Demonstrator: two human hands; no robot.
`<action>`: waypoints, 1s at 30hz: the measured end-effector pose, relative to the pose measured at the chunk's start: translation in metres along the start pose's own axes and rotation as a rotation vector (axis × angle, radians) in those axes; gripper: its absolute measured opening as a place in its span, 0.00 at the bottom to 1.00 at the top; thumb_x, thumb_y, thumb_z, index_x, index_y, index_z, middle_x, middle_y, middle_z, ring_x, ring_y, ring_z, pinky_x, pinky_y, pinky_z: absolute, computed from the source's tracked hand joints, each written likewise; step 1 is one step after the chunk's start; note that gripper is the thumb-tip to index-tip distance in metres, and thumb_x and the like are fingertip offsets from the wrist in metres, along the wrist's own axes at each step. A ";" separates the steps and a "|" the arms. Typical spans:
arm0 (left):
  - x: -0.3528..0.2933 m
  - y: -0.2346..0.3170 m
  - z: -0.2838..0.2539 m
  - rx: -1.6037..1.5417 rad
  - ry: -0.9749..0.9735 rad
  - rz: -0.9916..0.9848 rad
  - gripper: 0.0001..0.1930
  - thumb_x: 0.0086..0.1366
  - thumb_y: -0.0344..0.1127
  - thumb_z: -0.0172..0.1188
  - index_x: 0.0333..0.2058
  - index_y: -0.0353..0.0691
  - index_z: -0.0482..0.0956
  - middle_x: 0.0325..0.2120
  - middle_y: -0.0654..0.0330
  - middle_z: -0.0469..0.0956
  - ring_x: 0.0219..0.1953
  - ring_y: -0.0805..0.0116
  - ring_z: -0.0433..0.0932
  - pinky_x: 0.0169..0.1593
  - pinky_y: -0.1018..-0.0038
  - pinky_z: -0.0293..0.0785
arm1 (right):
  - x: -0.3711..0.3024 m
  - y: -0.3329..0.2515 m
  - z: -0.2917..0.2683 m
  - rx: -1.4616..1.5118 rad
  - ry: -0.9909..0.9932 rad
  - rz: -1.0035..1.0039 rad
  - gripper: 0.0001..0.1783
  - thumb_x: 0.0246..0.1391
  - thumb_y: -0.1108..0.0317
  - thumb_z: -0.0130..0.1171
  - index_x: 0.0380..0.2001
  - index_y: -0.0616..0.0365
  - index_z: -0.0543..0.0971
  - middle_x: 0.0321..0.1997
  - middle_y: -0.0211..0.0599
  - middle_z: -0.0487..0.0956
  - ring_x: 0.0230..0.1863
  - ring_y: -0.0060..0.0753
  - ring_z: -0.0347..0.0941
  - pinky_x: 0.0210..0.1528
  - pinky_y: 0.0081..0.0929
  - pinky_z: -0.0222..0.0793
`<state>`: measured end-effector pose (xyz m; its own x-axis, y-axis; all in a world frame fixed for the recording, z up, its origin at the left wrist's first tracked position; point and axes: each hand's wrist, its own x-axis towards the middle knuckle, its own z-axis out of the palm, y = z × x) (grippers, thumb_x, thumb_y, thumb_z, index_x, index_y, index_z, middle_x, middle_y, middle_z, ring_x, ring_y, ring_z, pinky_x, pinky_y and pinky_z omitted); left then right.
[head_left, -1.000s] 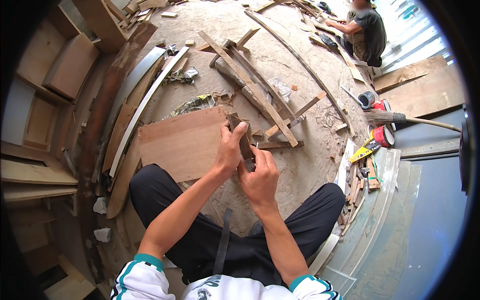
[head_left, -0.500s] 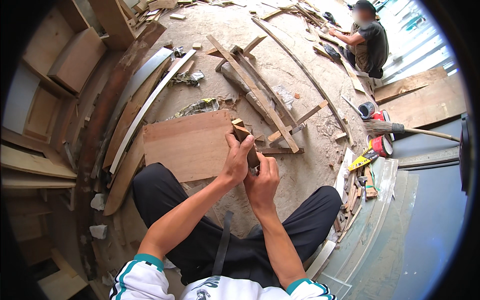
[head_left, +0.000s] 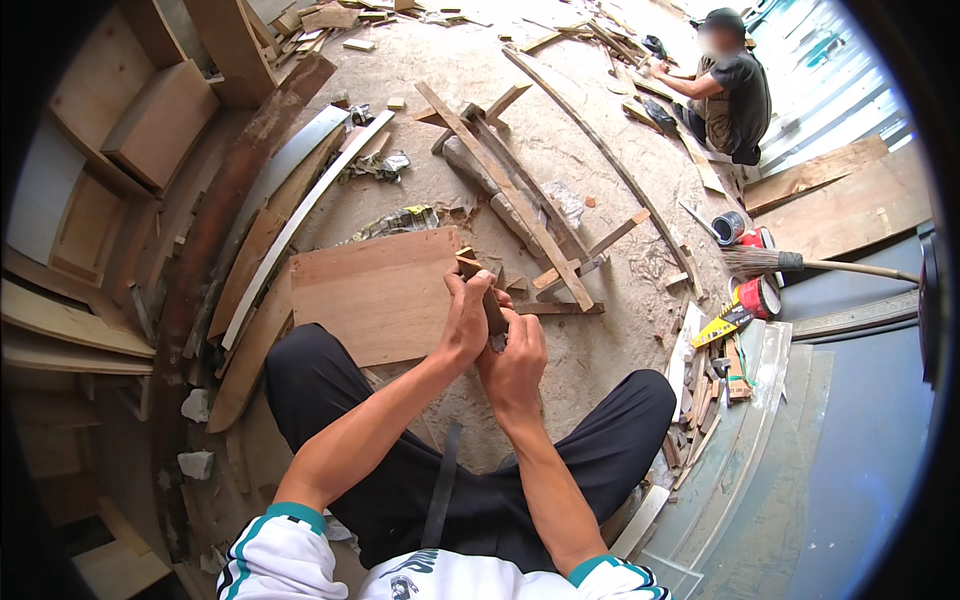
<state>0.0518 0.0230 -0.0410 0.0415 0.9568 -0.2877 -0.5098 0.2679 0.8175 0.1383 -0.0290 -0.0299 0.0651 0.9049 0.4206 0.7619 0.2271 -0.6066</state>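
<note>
Both my hands are closed around a dark brown wooden block (head_left: pixel 494 313) with a paler, yellowish strip at its far end. My left hand (head_left: pixel 466 318) grips its left side, the thumb lying near the top. Lower down, on the near right side, my right hand (head_left: pixel 514 358) pinches it; my fingers hide part of the block. A flat reddish-brown wooden board (head_left: pixel 375 295) lies just left of my hands, its right edge partly behind my left hand. My knees are spread on either side of the work.
Ahead lies a low wooden frame (head_left: pixel 510 190) of crossed bars. Long planks (head_left: pixel 300 235) and cabinets (head_left: pixel 160 125) line the left. At right are a yellow-handled saw (head_left: pixel 722 326), a brush (head_left: pixel 765 260), cans (head_left: pixel 728 227), wood scraps and glass sheets (head_left: pixel 730 470). Another person (head_left: pixel 735 95) crouches far right.
My hands and the block have shifted slightly left and toward me, and the block has tilted a little. The far person's arms and head have moved slightly.
</note>
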 end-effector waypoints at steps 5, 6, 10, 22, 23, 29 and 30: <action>0.002 0.000 0.004 0.106 0.044 0.032 0.22 0.68 0.55 0.50 0.44 0.42 0.60 0.32 0.58 0.71 0.35 0.69 0.73 0.45 0.70 0.75 | 0.000 -0.005 -0.002 -0.026 0.017 0.022 0.20 0.48 0.69 0.68 0.44 0.64 0.76 0.36 0.44 0.73 0.40 0.51 0.74 0.41 0.44 0.71; 0.000 0.004 0.006 0.133 0.022 0.021 0.22 0.68 0.55 0.50 0.44 0.42 0.60 0.32 0.58 0.71 0.35 0.70 0.73 0.44 0.70 0.74 | 0.000 -0.005 -0.004 -0.032 0.027 0.026 0.20 0.48 0.69 0.68 0.44 0.64 0.76 0.36 0.44 0.73 0.40 0.51 0.74 0.41 0.44 0.71; 0.001 0.006 0.010 0.137 -0.023 0.013 0.22 0.68 0.55 0.50 0.44 0.42 0.60 0.32 0.59 0.71 0.35 0.72 0.72 0.42 0.72 0.73 | 0.002 -0.004 -0.010 -0.012 0.032 0.038 0.20 0.48 0.70 0.67 0.44 0.64 0.76 0.36 0.44 0.73 0.40 0.51 0.74 0.41 0.44 0.71; 0.008 -0.006 0.010 0.338 -0.024 0.132 0.21 0.71 0.52 0.48 0.46 0.42 0.56 0.31 0.60 0.69 0.33 0.74 0.71 0.39 0.76 0.73 | -0.003 0.000 -0.017 0.029 -0.017 0.071 0.22 0.48 0.71 0.68 0.47 0.65 0.76 0.39 0.46 0.74 0.42 0.53 0.74 0.42 0.46 0.71; 0.009 -0.008 0.008 0.298 -0.018 0.097 0.21 0.71 0.53 0.48 0.46 0.42 0.56 0.31 0.60 0.69 0.33 0.74 0.71 0.39 0.76 0.72 | -0.002 -0.001 -0.017 0.029 -0.023 0.065 0.21 0.49 0.71 0.67 0.47 0.65 0.76 0.39 0.46 0.74 0.42 0.53 0.74 0.43 0.46 0.71; 0.005 0.001 0.016 0.198 -0.017 0.032 0.23 0.72 0.57 0.48 0.44 0.42 0.58 0.31 0.61 0.68 0.33 0.74 0.71 0.38 0.76 0.73 | 0.001 -0.005 -0.016 0.012 0.039 0.047 0.19 0.46 0.76 0.67 0.44 0.65 0.77 0.37 0.47 0.75 0.40 0.53 0.74 0.42 0.45 0.70; 0.005 0.002 0.017 0.186 -0.025 0.040 0.23 0.72 0.58 0.48 0.44 0.42 0.58 0.31 0.61 0.68 0.32 0.74 0.71 0.38 0.76 0.73 | 0.001 -0.006 -0.017 0.005 0.041 0.044 0.19 0.46 0.76 0.67 0.44 0.65 0.77 0.37 0.47 0.75 0.40 0.53 0.74 0.42 0.45 0.70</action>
<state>0.0660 0.0303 -0.0324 0.0465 0.9690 -0.2426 -0.3439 0.2435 0.9069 0.1454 -0.0357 -0.0144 0.1249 0.8987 0.4204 0.7545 0.1891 -0.6285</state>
